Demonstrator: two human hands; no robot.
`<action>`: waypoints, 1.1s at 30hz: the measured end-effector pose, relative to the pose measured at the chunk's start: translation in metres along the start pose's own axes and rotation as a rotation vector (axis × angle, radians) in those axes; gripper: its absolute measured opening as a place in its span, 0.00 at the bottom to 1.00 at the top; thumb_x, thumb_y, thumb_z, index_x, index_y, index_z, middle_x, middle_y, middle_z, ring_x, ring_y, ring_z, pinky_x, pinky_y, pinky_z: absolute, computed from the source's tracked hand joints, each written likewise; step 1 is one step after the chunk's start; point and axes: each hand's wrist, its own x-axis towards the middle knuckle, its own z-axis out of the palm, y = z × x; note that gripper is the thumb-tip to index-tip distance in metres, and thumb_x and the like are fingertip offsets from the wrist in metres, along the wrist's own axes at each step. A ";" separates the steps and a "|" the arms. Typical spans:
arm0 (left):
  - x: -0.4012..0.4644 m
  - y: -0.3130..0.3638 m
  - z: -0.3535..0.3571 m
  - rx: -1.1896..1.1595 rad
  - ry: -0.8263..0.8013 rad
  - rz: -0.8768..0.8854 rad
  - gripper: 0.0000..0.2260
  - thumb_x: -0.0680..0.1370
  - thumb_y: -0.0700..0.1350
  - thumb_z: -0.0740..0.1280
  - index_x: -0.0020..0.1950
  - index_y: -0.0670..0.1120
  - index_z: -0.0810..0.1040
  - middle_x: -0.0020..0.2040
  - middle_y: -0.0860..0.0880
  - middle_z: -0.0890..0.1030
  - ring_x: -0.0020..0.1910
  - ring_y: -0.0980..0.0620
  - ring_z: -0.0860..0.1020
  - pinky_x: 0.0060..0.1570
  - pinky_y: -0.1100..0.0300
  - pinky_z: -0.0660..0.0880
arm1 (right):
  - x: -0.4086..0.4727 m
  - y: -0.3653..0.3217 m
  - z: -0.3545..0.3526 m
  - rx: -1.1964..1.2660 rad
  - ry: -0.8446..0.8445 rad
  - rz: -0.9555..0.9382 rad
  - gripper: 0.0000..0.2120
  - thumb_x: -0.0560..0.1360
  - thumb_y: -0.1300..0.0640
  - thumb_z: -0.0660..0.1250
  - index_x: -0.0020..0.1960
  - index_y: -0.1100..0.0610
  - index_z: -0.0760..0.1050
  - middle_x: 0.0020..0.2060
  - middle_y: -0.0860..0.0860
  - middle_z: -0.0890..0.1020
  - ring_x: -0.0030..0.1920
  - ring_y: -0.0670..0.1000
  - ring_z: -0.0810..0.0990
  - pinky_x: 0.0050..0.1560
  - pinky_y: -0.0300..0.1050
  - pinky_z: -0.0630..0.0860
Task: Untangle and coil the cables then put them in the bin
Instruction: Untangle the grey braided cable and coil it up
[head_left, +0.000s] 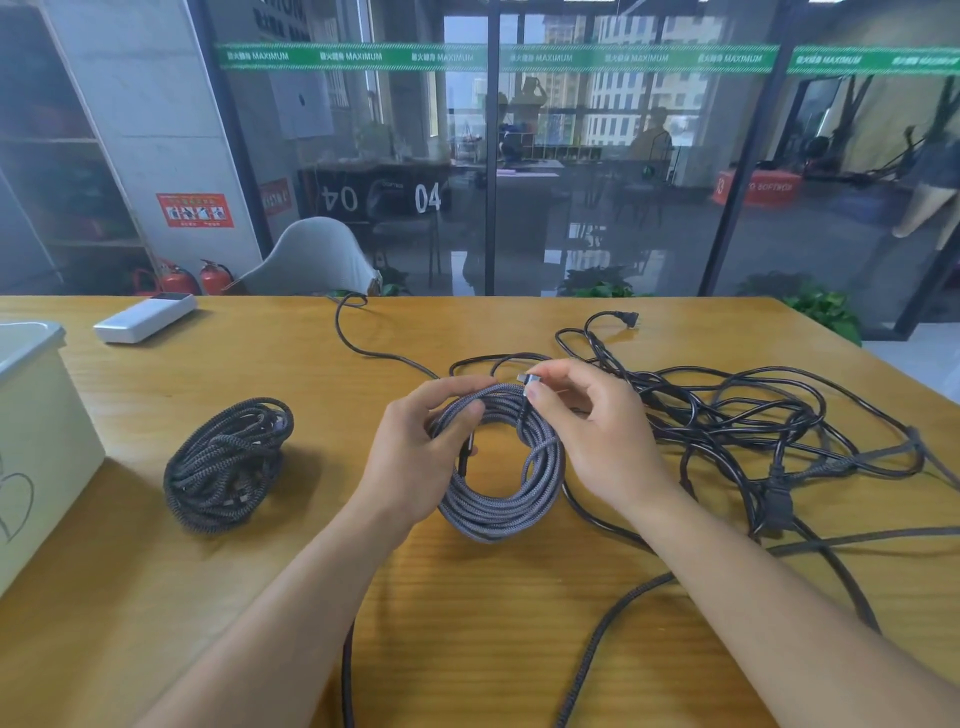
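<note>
Lighting was bright and even, with daylight entering through the glass wall ahead and only soft, faint shadows under the hands on the table. The glass carried reflections that muddied the room behind it. Wide-angle distortion bowed the frame edges, and the background was slightly soft.

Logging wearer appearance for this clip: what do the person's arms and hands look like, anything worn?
Both forearms are bare as far as the frame shows, with no sleeves visible. The left hand and right hand wear no gloves, rings, watch or wristband. Nails are short and unpainted.
</note>
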 end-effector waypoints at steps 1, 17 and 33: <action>0.000 0.000 -0.001 -0.003 -0.005 0.003 0.10 0.83 0.44 0.68 0.60 0.56 0.85 0.48 0.51 0.87 0.46 0.50 0.83 0.46 0.60 0.81 | 0.000 0.000 0.000 -0.007 -0.009 -0.002 0.05 0.82 0.55 0.70 0.55 0.51 0.84 0.46 0.42 0.86 0.50 0.44 0.84 0.53 0.41 0.80; 0.000 0.003 0.004 -0.091 0.016 0.014 0.09 0.85 0.45 0.66 0.57 0.55 0.85 0.51 0.53 0.86 0.52 0.46 0.83 0.47 0.53 0.85 | -0.006 -0.002 0.007 -0.110 0.002 -0.094 0.07 0.80 0.56 0.72 0.57 0.49 0.83 0.50 0.41 0.84 0.52 0.45 0.82 0.53 0.41 0.79; 0.000 -0.002 0.006 -0.085 -0.075 -0.115 0.11 0.85 0.53 0.64 0.59 0.52 0.84 0.56 0.49 0.85 0.58 0.49 0.82 0.48 0.56 0.83 | -0.002 0.007 0.006 -0.097 -0.123 -0.039 0.06 0.81 0.58 0.71 0.52 0.48 0.80 0.47 0.44 0.83 0.50 0.47 0.82 0.48 0.41 0.78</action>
